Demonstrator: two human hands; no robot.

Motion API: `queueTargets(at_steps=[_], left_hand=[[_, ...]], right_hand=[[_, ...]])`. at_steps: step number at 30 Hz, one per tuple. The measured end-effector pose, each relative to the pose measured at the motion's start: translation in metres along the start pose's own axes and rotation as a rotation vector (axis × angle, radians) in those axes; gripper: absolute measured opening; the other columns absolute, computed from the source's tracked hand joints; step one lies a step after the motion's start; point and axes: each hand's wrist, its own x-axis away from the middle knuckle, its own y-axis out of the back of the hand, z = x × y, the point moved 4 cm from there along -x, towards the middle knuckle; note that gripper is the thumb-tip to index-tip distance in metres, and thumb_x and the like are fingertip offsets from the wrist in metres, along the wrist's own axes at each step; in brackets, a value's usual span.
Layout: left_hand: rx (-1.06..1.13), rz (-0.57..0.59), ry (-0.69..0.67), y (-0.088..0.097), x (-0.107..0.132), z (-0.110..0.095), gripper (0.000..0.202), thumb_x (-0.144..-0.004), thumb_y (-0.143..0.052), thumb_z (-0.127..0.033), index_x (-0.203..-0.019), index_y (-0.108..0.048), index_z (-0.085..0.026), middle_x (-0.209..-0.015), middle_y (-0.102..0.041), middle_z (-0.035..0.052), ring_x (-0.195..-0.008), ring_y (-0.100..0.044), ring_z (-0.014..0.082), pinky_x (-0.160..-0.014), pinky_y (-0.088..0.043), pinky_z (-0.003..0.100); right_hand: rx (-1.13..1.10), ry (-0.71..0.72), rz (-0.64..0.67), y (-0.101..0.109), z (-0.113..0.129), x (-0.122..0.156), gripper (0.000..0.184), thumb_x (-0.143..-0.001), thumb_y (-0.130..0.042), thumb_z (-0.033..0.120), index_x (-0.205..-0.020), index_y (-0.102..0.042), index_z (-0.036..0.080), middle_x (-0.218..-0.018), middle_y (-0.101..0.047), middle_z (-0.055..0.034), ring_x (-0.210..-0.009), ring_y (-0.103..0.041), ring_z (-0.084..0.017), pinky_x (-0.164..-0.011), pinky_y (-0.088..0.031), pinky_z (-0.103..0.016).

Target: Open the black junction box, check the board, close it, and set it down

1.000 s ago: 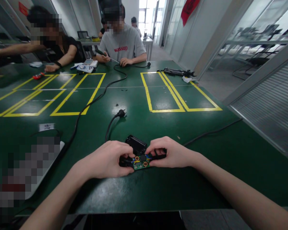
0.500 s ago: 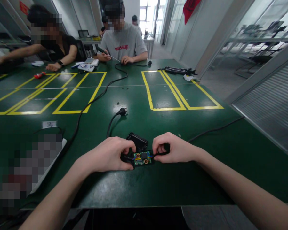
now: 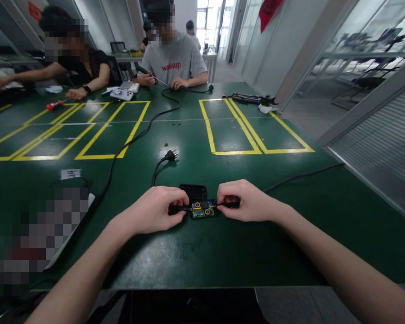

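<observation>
A small green circuit board point(image 3: 203, 209) with copper-wound coils sits in a dark casing, with a cable joined at each end. My left hand point(image 3: 164, 208) is closed on the black cable at the board's left end. On the other side my right hand point(image 3: 245, 201) pinches the black cable point(image 3: 230, 204) at the right end. Just behind the board lies a black plastic cover point(image 3: 193, 191), its hollow side facing up. A power plug point(image 3: 170, 155) rests beyond my left hand, its cord running back toward that hand.
The green table point(image 3: 195, 256) carries yellow tape outlines point(image 3: 236, 153). A long black cable point(image 3: 145, 130) crosses it toward a co-worker point(image 3: 173, 58) holding a screwdriver. A pixelated object point(image 3: 54, 229) lies at left, and a black device point(image 3: 253, 99) at the far right.
Both hands and the board have shifted slightly away from me. The black cover has turned to lie straighter behind the board. The plug has moved slightly left.
</observation>
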Motion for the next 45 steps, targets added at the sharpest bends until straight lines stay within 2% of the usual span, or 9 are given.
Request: queueTargets(at_steps=[4,10,16,21,25,31,35,41,45], left_hand=[[-0.037,-0.002,-0.017,0.0,-0.001,0.002,0.008,-0.085,-0.062,-0.016,-0.087,-0.069,-0.019,-0.086,-0.069,0.0008,-0.072,-0.063,0.0137,-0.063,-0.043,0.022],[-0.218,-0.088,0.005,0.0,-0.004,0.008,0.012,-0.092,-0.06,-0.019,-0.091,-0.072,-0.019,-0.09,-0.07,0.0027,-0.074,-0.065,0.015,-0.064,-0.044,0.024],[-0.263,-0.118,-0.008,-0.001,-0.004,0.007,0.012,-0.092,-0.061,-0.018,-0.092,-0.073,-0.019,-0.092,-0.071,0.0033,-0.075,-0.066,0.0155,-0.065,-0.046,0.025],[-0.257,-0.132,-0.026,0.0,-0.004,0.003,0.015,-0.092,-0.059,-0.019,-0.099,-0.072,-0.02,-0.096,-0.073,0.0032,-0.079,-0.068,0.0161,-0.067,-0.048,0.025],[-0.255,-0.12,-0.029,0.0,-0.004,0.002,0.016,-0.092,-0.058,-0.019,-0.098,-0.072,-0.02,-0.096,-0.072,0.0035,-0.079,-0.068,0.016,-0.067,-0.048,0.024],[-0.293,-0.071,-0.011,-0.001,-0.004,0.004,0.015,-0.093,-0.058,-0.02,-0.09,-0.072,-0.019,-0.092,-0.071,0.0042,-0.077,-0.066,0.0162,-0.065,-0.046,0.024],[-0.295,-0.088,0.002,-0.001,-0.004,0.006,0.017,-0.095,-0.057,-0.02,-0.094,-0.073,-0.019,-0.093,-0.07,0.0051,-0.08,-0.066,0.0175,-0.068,-0.048,0.026],[-0.346,-0.106,-0.039,-0.003,-0.006,0.006,0.017,-0.096,-0.057,-0.02,-0.089,-0.073,-0.018,-0.089,-0.071,0.0061,-0.087,-0.063,0.0203,-0.074,-0.051,0.028],[-0.396,-0.122,-0.048,-0.006,-0.007,0.006,0.023,-0.1,-0.053,-0.021,-0.09,-0.073,-0.017,-0.089,-0.071,0.0069,-0.087,-0.062,0.0202,-0.073,-0.052,0.029]], right_hand=[[0.038,-0.014,-0.009,0.0,-0.003,-0.001,0.02,-0.092,-0.058,0.023,-0.074,-0.061,0.018,-0.068,-0.057,0.0002,-0.061,-0.05,-0.011,-0.06,-0.034,-0.025],[0.143,-0.131,-0.079,-0.001,-0.013,-0.005,0.018,-0.096,-0.057,0.025,-0.081,-0.064,0.018,-0.073,-0.061,-0.0017,-0.066,-0.054,-0.014,-0.063,-0.036,-0.026],[0.168,-0.101,-0.009,-0.003,-0.01,-0.006,0.022,-0.099,-0.054,0.027,-0.08,-0.063,0.018,-0.078,-0.063,-0.0037,-0.073,-0.056,-0.017,-0.069,-0.04,-0.029],[0.107,-0.1,0.053,-0.001,-0.01,-0.004,0.019,-0.1,-0.055,0.027,-0.089,-0.067,0.018,-0.082,-0.066,-0.0046,-0.078,-0.059,-0.018,-0.074,-0.043,-0.031],[0.048,-0.121,0.075,-0.001,-0.011,-0.005,0.019,-0.1,-0.056,0.028,-0.09,-0.069,0.017,-0.08,-0.065,-0.0038,-0.075,-0.058,-0.017,-0.071,-0.042,-0.03],[0.004,-0.173,0.021,0.0,-0.011,-0.005,0.016,-0.096,-0.063,0.031,-0.086,-0.066,0.018,-0.073,-0.061,0.0,-0.066,-0.054,-0.014,-0.065,-0.039,-0.027],[-0.039,-0.184,-0.027,0.002,-0.012,-0.006,0.021,-0.097,-0.061,0.035,-0.082,-0.062,0.019,-0.073,-0.062,0.0001,-0.066,-0.056,-0.014,-0.065,-0.04,-0.027],[-0.006,-0.146,-0.071,0.003,-0.013,-0.007,0.02,-0.099,-0.059,0.033,-0.086,-0.067,0.019,-0.08,-0.066,-0.0022,-0.072,-0.059,-0.016,-0.073,-0.042,-0.03],[0.004,-0.168,-0.073,0.003,-0.013,-0.007,0.024,-0.099,-0.06,0.034,-0.082,-0.066,0.019,-0.075,-0.065,-0.0015,-0.069,-0.057,-0.015,-0.068,-0.041,-0.028]])
